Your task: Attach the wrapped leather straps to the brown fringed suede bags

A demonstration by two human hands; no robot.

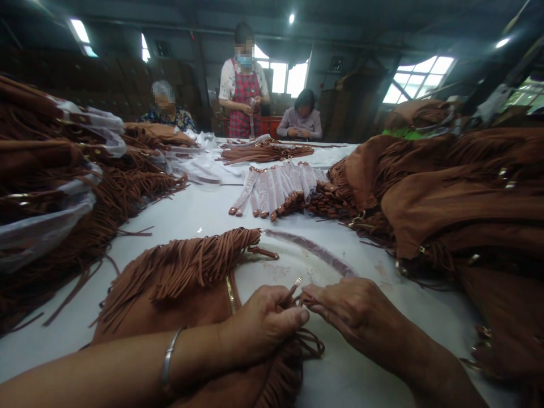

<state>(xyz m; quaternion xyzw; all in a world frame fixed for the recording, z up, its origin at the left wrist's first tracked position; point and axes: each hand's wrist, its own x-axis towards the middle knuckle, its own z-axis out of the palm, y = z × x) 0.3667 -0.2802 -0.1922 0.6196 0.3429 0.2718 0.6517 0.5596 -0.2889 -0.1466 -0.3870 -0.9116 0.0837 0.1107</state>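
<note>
A brown fringed bag (170,306) with a gold zipper (230,294) lies on the table in front of me. My left hand (267,320) is closed over the bag's near end, pinching a narrow brown tab with a metal fitting (298,280) at its tip. Just to the right, my right hand (361,311) grips the brown end of the bag's strap, its fingertips almost meeting my left hand. A plastic-wrapped length of the strap (314,248) arcs from the bag's far corner to my right hand. A small zipper pull (263,253) rests beside that corner.
Brown fringed bags are piled at left (51,170) and right (459,192). Several plastic-wrapped straps (272,190) lie in a row across the white table (195,212), with loose brown strips (263,152) behind. Three people are at the far side, one standing in a checked apron (244,105).
</note>
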